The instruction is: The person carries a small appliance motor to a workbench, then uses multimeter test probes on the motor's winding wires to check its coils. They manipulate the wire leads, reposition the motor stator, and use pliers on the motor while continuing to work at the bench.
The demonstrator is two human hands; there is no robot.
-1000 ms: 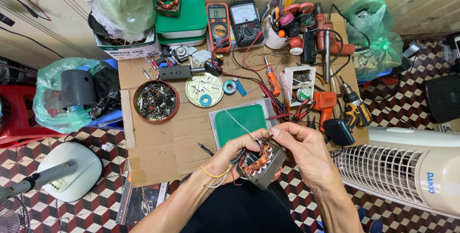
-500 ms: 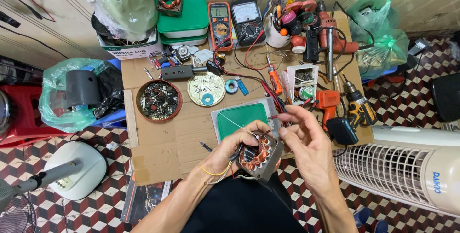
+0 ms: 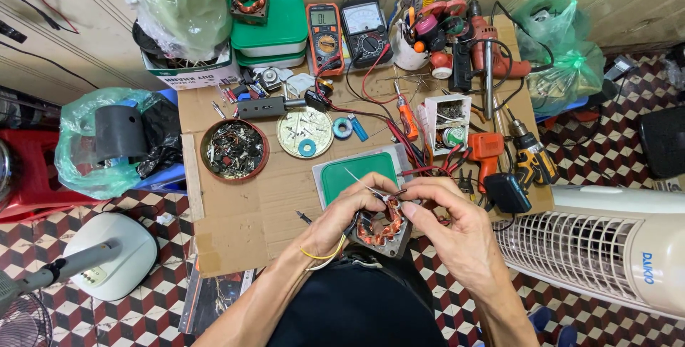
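A fan motor stator (image 3: 379, 227) with copper windings rests between my two hands, just off the near edge of the cardboard-covered table (image 3: 250, 204). My left hand (image 3: 341, 218) grips its left side, with yellow and white wires trailing under the wrist. My right hand (image 3: 449, 225) pinches thin lead wires at the top of the stator, fingers closed on them. A thin white wire sticks up toward the green mat (image 3: 357, 175).
On the table stand a round tray of metal scraps (image 3: 234, 150), a tin lid with tape rolls (image 3: 305, 133), two multimeters (image 3: 347, 29), a soldering iron (image 3: 407, 115), drills (image 3: 499, 154) and green boxes (image 3: 275, 26). A white tower fan (image 3: 606, 247) lies right; a fan base (image 3: 107, 254) left.
Both hands with the stator have shifted slightly up and right. The right hand's fingers have drawn closer to the top of the windings.
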